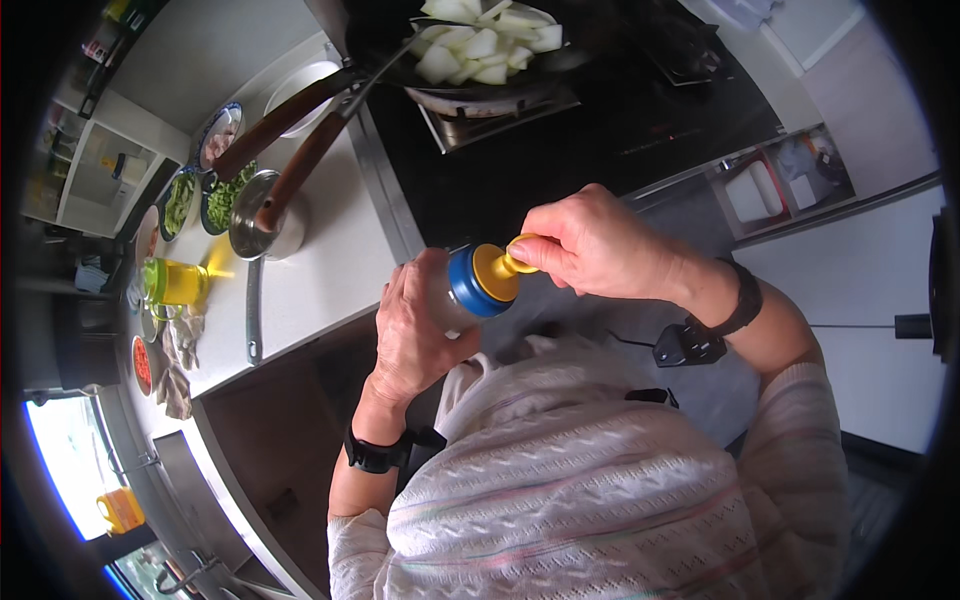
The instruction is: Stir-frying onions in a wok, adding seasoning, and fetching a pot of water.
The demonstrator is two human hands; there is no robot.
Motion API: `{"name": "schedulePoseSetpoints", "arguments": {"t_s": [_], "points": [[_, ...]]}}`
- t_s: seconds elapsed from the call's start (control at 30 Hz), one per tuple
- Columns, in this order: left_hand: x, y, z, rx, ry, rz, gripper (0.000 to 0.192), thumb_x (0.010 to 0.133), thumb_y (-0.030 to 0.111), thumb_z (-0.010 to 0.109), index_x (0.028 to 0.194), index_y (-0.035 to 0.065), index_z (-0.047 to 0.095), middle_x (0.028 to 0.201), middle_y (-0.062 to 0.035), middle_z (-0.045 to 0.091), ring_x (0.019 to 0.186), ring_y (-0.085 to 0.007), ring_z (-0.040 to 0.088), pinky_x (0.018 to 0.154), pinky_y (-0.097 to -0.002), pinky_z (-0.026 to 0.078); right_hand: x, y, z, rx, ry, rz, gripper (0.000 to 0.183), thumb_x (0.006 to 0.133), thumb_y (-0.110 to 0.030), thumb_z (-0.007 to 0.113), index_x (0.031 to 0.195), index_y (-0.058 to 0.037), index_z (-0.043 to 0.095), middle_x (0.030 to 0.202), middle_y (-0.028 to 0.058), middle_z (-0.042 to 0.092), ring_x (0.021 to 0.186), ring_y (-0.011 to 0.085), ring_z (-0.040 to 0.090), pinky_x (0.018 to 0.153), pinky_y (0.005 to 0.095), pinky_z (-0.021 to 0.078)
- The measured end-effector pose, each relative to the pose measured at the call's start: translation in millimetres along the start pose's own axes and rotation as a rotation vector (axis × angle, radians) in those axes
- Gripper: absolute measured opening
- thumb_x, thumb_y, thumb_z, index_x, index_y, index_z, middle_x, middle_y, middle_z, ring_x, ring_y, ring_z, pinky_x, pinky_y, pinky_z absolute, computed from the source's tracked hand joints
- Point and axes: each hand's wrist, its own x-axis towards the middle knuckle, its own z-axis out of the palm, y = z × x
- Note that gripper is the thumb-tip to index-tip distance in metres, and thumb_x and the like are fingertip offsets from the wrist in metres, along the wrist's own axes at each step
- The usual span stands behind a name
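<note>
My left hand [416,330] wraps around a clear jar [450,311] with a blue collar [466,283], held tilted in front of my chest. The fingers of my right hand [577,244] pinch the round knob of the jar's yellow lid [495,274], which sits at the blue collar. What the jar holds is mostly hidden by my left hand. Beyond my hands, a dark wok [570,64] on the hob holds cut pieces of pale white vegetable [487,45]. A metal utensil with a wooden handle [311,161] leans out of the wok beside the wok's own wooden handle [281,124].
On the left counter [337,247] stand a steel pot [289,232], bowls of chopped greens [225,199], a plate of raw meat [219,142], a yellow oil jug [176,283] and a bowl of red pieces [141,365]. An open drawer [787,225] lies right of the black hob [622,142].
</note>
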Motion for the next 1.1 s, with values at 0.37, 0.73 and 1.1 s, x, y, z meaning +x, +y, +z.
{"name": "schedulePoseSetpoints", "arguments": {"t_s": [0.37, 0.73, 1.1], "points": [[14, 56, 42, 0.021, 0.021, -0.089, 0.074, 0.05, 0.016, 0.076, 0.116, 0.0038, 0.044, 0.099, -0.0143, 0.059, 0.092, -0.0315, 0.059, 0.082, -0.0367, 0.047, -20, 48, -52, -0.025, -0.003, -0.252, 0.016, 0.079, -0.012, 0.062, 0.068, 0.0001, 0.059, 0.051, 0.0138, 0.052, 0.043, 0.0252, 0.052, 0.041, 0.0303, 0.0386], [29, 55, 33, -0.128, -0.004, -0.055, 0.069, 0.05, 0.014, 0.076, 0.111, 0.0046, 0.046, 0.095, -0.0133, 0.057, 0.09, -0.0311, 0.059, 0.08, -0.0373, 0.048, -37, 41, -88, -0.119, 0.129, -0.377, 0.012, 0.079, -0.014, 0.063, 0.076, -0.0028, 0.061, 0.064, 0.0108, 0.059, 0.055, 0.0239, 0.059, 0.049, 0.0302, 0.045], [22, 62, -14, 0.093, 0.322, 0.1, 0.071, 0.048, 0.008, 0.074, 0.114, 0.0037, 0.046, 0.104, -0.0148, 0.055, 0.097, -0.0333, 0.054, 0.081, -0.039, 0.046, -42, 7, -85, -0.207, 0.3, -0.54, 0.016, 0.075, -0.014, 0.068, 0.084, -0.003, 0.061, 0.061, 0.0041, 0.056, 0.052, 0.0159, 0.055, 0.046, 0.0257, 0.0443]]}}
